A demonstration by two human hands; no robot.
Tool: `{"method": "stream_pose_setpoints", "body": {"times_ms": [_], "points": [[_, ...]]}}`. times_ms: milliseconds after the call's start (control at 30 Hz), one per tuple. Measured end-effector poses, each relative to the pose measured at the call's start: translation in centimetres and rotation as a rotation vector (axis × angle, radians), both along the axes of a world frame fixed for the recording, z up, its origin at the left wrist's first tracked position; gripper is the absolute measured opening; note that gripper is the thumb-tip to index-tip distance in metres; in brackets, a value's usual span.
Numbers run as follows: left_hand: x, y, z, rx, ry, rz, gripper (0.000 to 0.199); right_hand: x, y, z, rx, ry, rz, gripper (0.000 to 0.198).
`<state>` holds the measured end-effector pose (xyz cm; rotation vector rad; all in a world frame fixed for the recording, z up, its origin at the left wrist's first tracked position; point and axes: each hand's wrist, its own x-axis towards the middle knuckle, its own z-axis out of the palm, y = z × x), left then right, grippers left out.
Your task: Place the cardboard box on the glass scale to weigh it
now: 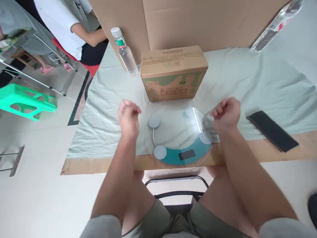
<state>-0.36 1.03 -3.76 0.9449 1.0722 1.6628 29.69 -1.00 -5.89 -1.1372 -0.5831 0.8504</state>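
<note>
A round clear glass bathroom scale point(173, 156) with a teal band and a small dark display lies at the table's front edge. To its left, my left hand point(128, 117) is loosely curled with nothing showing in it. My right hand point(228, 112) forms a fist on the other side, also with nothing visible inside. Both appear apart from the scale, near its rim. Just behind the scale stands a closed cardboard box point(174, 87) printed with "COCONUT", taped along its top.
A clear bottle with a white cap point(127, 56) stands left of the box. A black phone point(272, 131) lies at right, and another clear bottle point(274, 28) is farther back. Cardboard point(198, 23) rises behind. A seated person point(71, 29) and a green stool point(24, 101) are at left.
</note>
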Motion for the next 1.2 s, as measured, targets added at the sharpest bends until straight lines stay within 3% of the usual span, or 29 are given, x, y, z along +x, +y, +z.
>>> {"method": "stream_pose_setpoints", "body": {"times_ms": [133, 300, 533, 1200], "points": [[-1.4, -4.4, -3.4, -0.139, 0.124, -0.084, 0.050, 0.3, -3.9, -2.0, -0.022, 0.004, -0.047, 0.051], [-1.3, -4.1, -4.4, -0.252, 0.201, -0.075, 0.049, 0.3, -2.4, -2.3, -0.111, -0.041, -0.048, 0.052], [-1.5, -4.2, -5.8, -0.282, 0.347, -0.056, 0.045, -0.3, -2.5, -2.3, -0.135, -0.069, -0.119, 0.053], [-1.6, -4.3, -5.4, -0.319, 0.460, -0.140, 0.040, -0.5, -2.6, -1.8, -0.157, -0.074, -0.093, 0.055]]}}
